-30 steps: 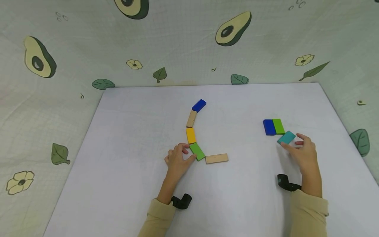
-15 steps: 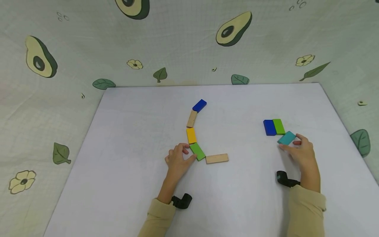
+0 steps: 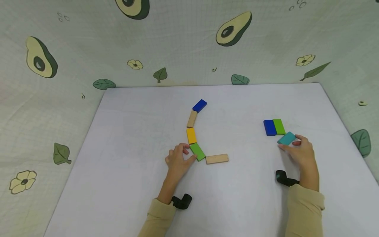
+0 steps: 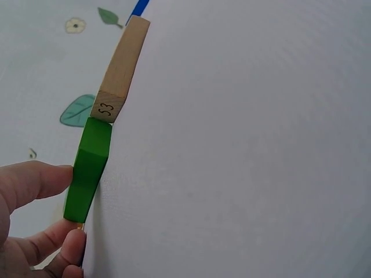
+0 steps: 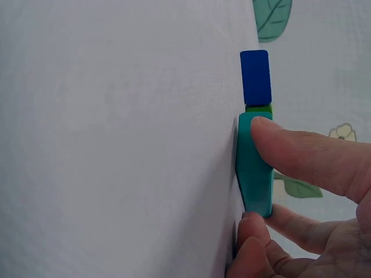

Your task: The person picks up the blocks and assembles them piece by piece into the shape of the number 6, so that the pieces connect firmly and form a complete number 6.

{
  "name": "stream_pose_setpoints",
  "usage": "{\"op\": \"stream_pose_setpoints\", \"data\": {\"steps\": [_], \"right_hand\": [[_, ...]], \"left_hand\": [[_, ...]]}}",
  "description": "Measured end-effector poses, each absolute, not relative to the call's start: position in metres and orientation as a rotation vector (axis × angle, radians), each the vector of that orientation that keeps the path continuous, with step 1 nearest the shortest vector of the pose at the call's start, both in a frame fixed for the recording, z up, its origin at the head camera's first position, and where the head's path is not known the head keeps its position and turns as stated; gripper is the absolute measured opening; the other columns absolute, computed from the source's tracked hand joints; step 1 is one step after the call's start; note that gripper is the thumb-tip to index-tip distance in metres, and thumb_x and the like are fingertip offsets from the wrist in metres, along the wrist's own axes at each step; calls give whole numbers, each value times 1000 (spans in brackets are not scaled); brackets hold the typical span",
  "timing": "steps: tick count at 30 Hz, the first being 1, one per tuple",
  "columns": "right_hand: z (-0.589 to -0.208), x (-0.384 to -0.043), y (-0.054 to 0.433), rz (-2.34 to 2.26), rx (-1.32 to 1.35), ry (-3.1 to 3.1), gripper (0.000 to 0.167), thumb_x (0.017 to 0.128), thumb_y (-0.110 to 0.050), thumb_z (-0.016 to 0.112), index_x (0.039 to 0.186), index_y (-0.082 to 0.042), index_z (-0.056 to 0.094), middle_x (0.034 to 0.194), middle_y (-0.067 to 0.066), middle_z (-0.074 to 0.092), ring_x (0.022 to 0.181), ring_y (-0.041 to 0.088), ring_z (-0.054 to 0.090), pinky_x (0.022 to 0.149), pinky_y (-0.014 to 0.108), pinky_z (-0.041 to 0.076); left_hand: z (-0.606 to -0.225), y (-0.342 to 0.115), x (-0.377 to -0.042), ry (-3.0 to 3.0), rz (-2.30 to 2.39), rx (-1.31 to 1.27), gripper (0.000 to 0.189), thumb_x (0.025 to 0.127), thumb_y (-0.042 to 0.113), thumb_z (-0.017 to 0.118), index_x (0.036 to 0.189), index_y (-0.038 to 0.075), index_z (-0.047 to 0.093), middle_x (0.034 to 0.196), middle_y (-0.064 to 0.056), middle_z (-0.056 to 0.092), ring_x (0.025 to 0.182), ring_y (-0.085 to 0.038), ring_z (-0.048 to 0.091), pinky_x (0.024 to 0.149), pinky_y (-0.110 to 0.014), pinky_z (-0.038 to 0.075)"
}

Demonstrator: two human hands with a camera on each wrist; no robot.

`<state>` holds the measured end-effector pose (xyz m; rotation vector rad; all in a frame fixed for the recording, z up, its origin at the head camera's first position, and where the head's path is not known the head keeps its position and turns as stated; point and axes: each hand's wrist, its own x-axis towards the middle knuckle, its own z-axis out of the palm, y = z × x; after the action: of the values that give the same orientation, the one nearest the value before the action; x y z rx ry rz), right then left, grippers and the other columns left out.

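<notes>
Left hand (image 3: 177,161) is pinching a green block (image 3: 197,151), right hand (image 3: 302,154) is pinching a teal block (image 3: 286,138), the layout staying unchanged.

white tabletop (image 3: 242,197) | pale cloth (image 3: 189,42) beyond and both sides | printed avocados (image 3: 234,29), leaves (image 3: 61,153), flowers (image 3: 22,182)

Left-wrist view, blue block (image 4: 138,8), hand (image 4: 36,244) — cropped

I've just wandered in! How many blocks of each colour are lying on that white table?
Blue blocks: 2
Green blocks: 2
Plain wood blocks: 2
Yellow block: 1
Teal block: 1
Total: 8
</notes>
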<state>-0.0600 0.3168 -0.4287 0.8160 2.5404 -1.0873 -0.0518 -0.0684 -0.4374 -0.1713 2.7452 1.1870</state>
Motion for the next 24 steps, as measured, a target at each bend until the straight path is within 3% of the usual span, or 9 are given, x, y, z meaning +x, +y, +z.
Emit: {"op": "stream_pose_setpoints", "data": {"steps": [10,14,17,21,24], "right_hand": [[-422,-56,312,-1107,846,2497,96,85,-49,58,145,6,7,134,31,35,112,41,42,90,53,38],[-420,-54,308,-1113,823,2497,96,85,-47,60,145,5,7,129,28,40,87,18,57,77,34,44],[-419,-52,304,-1141,804,2476,98,84,-47,62,146,3,6,127,26,41,68,-1,54,71,24,41],[-416,-51,295,-1188,772,2451,99,83,-46,64,147,2,6,128,25,41,65,-7,52,78,31,43],[-415,-50,288,-1197,726,2457,99,83,-46,64,146,3,7,127,26,42,76,4,57,83,40,42]], "left_hand": [[-438,-69,-52,2744,1184,-166,35,80,26,70,108,13,54,88,-4,52,92,-25,41,85,-48,23],[-438,-69,-52,2748,1179,-162,35,80,26,70,108,14,54,88,-4,52,92,-25,42,84,-48,23],[-439,-69,-53,2755,1178,-158,35,80,26,71,108,14,54,88,-4,52,92,-25,42,84,-48,23],[-440,-69,-53,2764,1179,-146,35,79,26,71,107,14,53,87,-4,51,92,-25,42,83,-48,24],[-441,-69,-53,2765,1169,-146,35,80,26,71,108,14,53,87,-3,51,92,-24,42,83,-47,24]]}}
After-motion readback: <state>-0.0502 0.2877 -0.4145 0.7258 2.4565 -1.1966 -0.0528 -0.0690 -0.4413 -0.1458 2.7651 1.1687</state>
